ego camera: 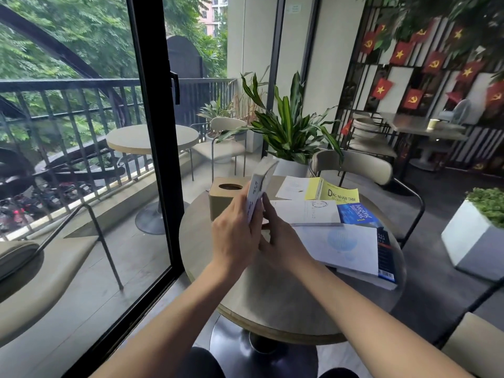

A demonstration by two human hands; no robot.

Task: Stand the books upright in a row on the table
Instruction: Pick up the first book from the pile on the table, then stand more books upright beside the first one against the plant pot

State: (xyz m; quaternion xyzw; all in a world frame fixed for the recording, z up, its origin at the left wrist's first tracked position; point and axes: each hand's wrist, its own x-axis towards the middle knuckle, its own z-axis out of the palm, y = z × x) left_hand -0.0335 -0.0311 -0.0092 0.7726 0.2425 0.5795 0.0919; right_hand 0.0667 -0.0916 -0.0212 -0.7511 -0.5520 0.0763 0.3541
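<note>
A white book (pixel 260 184) is held up above the round table (pixel 267 301), tilted with its top leaning right. My left hand (pixel 234 236) grips its lower left side and my right hand (pixel 275 236) holds it from the right and below. Several other books lie flat on the table's right half: a yellow book (pixel 338 192), a white book (pixel 305 212), a blue book (pixel 357 214), and a large white book (pixel 341 246) lying on a dark-covered one (pixel 386 257). No book stands upright.
A beige tissue box (pixel 221 199) sits at the table's far left, just behind the held book. A chair (pixel 351 167) and a potted plant (pixel 289 132) stand beyond the table. A glass door frame (pixel 161 159) runs along the left.
</note>
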